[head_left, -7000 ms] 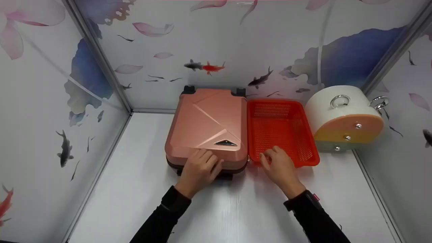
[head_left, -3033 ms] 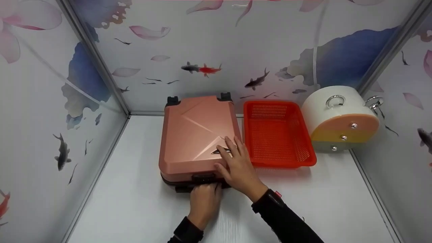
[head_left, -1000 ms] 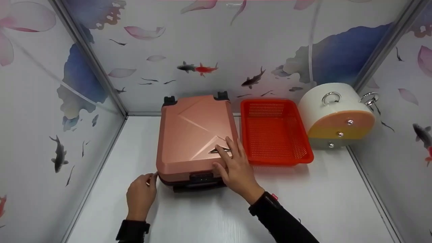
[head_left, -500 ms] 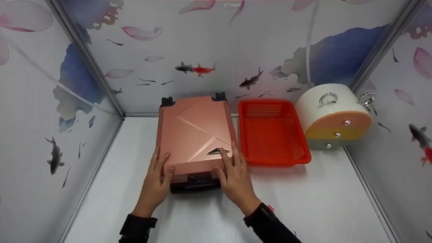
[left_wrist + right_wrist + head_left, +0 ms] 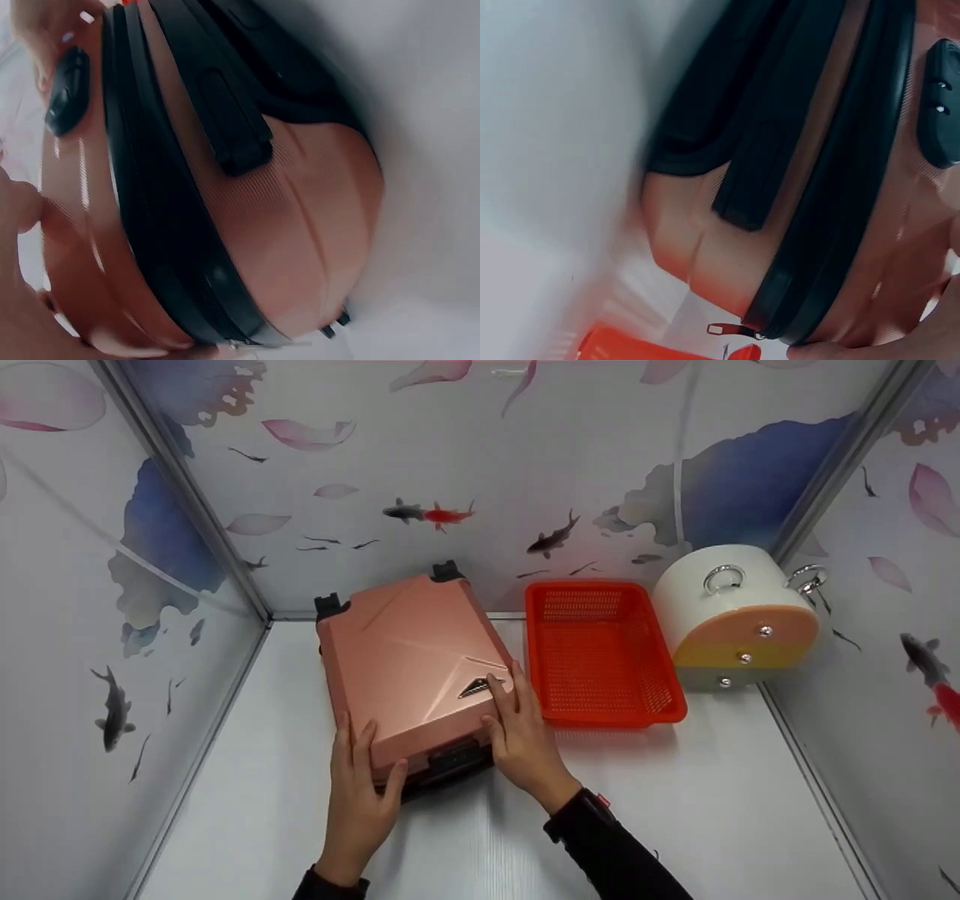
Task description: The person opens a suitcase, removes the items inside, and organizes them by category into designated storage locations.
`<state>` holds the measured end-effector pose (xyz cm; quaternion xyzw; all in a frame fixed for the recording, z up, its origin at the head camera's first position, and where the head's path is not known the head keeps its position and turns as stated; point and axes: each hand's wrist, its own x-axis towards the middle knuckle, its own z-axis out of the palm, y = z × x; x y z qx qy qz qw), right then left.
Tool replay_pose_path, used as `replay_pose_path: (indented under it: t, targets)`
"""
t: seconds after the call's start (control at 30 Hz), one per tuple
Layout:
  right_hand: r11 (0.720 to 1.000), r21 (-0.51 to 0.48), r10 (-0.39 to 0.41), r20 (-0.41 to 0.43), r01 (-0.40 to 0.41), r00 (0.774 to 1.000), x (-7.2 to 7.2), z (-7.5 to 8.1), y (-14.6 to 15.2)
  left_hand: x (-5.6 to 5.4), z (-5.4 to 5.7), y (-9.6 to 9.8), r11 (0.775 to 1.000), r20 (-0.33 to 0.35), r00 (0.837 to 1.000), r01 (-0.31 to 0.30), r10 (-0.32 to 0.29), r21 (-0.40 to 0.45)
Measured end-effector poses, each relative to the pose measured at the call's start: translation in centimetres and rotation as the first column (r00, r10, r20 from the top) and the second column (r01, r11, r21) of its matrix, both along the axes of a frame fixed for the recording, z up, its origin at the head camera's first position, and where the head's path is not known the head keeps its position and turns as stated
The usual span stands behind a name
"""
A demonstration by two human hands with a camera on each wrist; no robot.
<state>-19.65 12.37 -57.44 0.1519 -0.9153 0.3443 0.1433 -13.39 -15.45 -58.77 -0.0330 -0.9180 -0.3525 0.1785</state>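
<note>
A rose-pink hard-shell suitcase [image 5: 405,652] lies flat and turned at an angle, its lid down and its black wheels [image 5: 448,571] toward the back wall. My left hand [image 5: 358,802] rests on its front left corner, fingers along the top and side, thumb on the front. Across the front right corner lies my right hand [image 5: 527,750], fingers spread beside the dark triangular badge [image 5: 476,688]. Both wrist views show the front side: a black zipper band [image 5: 161,195], a carry handle [image 5: 232,112] and a combination lock [image 5: 939,112]. A zipper pull [image 5: 726,329] hangs at the right corner.
A red perforated plastic basket [image 5: 607,660] stands right of the suitcase. Beyond it is a white rounded box [image 5: 712,577] with coloured drawers and ring handles. Printed panels enclose the white table [image 5: 247,810] at the back and both sides.
My left hand pinched at the front left corner a second ago, then spread over it. The suitcase has since turned, its wheel end swinging left. Earlier, the suitcase stood against the basket.
</note>
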Motion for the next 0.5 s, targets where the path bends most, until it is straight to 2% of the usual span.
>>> replay_pose_path:
  t: [0.07, 0.13, 0.23, 0.3, 0.4, 0.43, 0.5]
  targets:
    - [0.999, 0.018, -0.035, 0.027, 0.035, 0.999, 0.5, 0.4, -0.3, 0.0, 0.7, -0.1, 1.0, 0.011, 1.0, -0.014, 0.014, -0.004]
    - [0.996, 0.056, -0.069, 0.052, 0.066, 0.996, 1.2, 0.7, -1.0, -0.6, 1.4, -1.0, 1.0, 0.028, 0.999, -0.021, 0.021, 0.009]
    - [0.989, 0.125, -0.084, 0.075, 0.074, 0.994, 2.8, 1.2, -2.4, -2.8, 2.6, -3.0, 0.998, 0.032, 0.999, 0.005, -0.007, 0.062]
    - [0.985, 0.159, -0.073, 0.088, 0.059, 0.993, 3.7, 1.3, -3.6, -5.0, 3.0, -4.3, 0.994, 0.017, 0.998, 0.066, -0.068, 0.089]
    - [0.982, 0.183, -0.068, 0.089, 0.051, 0.994, 4.4, 1.3, -4.9, -7.6, 3.1, -5.4, 0.979, 0.013, 0.982, 0.189, -0.191, 0.078]
    - [0.981, 0.185, -0.069, 0.09, 0.051, 0.994, 4.4, 1.2, -5.2, -8.0, 2.9, -5.6, 0.972, 0.01, 0.974, 0.223, -0.224, 0.07]
    - [0.982, 0.184, -0.062, 0.093, 0.044, 0.994, 4.1, 1.0, -5.4, -8.2, 2.5, -5.7, 0.964, 0.01, 0.965, 0.26, -0.261, 0.058]
